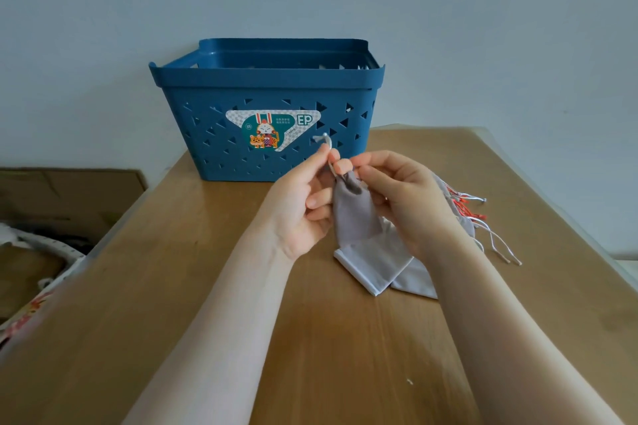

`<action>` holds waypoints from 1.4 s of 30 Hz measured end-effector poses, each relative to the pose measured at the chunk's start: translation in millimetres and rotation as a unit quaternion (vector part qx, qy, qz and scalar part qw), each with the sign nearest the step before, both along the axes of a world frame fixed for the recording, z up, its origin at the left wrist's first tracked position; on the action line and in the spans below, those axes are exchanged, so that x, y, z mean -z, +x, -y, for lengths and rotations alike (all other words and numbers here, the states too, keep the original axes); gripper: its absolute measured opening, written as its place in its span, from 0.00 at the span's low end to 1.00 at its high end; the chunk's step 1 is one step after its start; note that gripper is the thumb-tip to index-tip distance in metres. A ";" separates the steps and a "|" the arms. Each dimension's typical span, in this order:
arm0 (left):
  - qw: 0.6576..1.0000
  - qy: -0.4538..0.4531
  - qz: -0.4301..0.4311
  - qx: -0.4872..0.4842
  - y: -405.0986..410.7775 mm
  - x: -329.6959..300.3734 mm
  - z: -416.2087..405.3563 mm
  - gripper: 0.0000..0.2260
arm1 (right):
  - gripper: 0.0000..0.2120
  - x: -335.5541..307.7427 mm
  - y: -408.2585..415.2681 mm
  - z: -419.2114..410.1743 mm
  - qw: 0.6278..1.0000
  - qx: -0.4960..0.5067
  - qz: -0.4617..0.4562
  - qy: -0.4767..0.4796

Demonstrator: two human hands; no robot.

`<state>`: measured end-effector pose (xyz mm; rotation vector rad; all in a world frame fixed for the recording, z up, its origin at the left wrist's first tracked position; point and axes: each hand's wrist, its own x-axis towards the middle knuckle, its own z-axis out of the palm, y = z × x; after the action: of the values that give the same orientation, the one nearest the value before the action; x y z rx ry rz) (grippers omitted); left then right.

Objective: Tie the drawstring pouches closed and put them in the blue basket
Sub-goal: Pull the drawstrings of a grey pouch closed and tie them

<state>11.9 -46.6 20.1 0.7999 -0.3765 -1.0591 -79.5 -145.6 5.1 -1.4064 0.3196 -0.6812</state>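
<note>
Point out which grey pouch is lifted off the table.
The grey pouch held between the left hand and right hand, its neck gathered; the other pouches lie flat on the table beneath.

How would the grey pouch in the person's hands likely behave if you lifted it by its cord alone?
The grey pouch would probably dangle limply: its fabric sags and folds below the left hand and right hand. It looks flat, so likely light. The thin cord may slip unless pinched firmly.
</note>
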 end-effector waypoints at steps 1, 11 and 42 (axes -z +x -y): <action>1.000 0.004 0.017 -0.011 1.5 -0.5 -1.2 0.11 | 0.09 -2.0 -0.6 -1.0 1.000 0.012 0.006 -0.010; 0.909 0.189 0.346 -0.136 -1.0 10.6 2.6 0.07 | 0.11 -1.4 -2.4 -0.1 0.921 0.144 -0.027 -0.362; 0.922 0.194 0.314 -0.115 -3.6 9.7 4.1 0.08 | 0.03 -8.0 -14.5 5.2 0.956 0.018 -0.066 -0.286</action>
<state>8.3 -50.7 10.4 1.5117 -0.6055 -0.6378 -94.0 -150.8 13.2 -2.0076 0.2623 -0.7450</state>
